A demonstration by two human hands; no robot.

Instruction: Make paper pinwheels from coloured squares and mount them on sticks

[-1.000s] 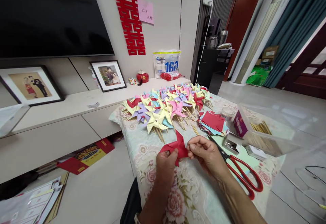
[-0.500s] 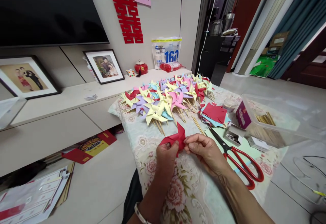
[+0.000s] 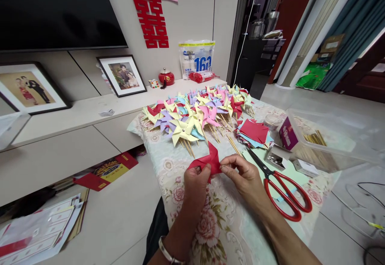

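Note:
Above the near part of the table, my left hand [image 3: 197, 180] pinches a red paper pinwheel [image 3: 213, 158] between thumb and fingers, its folded points spreading out around the grip. At the pinwheel's right edge is my right hand [image 3: 240, 172], thumb and forefinger pressed together. Whatever small thing is between those fingertips is too small to name. Finished pinwheels on sticks [image 3: 192, 116] in yellow, pink, purple, red and blue lie massed just beyond my hands. Red-handled scissors [image 3: 281, 184] rest to the right of my right hand, blades partly apart.
Stacked coloured paper [image 3: 254, 131] lies beyond the scissors, near a small open box of metal bits [image 3: 276, 160] and a white box [image 3: 305, 168]. A clear plastic bin [image 3: 333, 156] holding sticks stands at right. Loose sticks [image 3: 234, 145] lie behind my right hand.
My right hand's fingertips have shifted slightly right, at the pinwheel's edge. My left hand keeps its hold on the pinwheel. The view has tilted a little.

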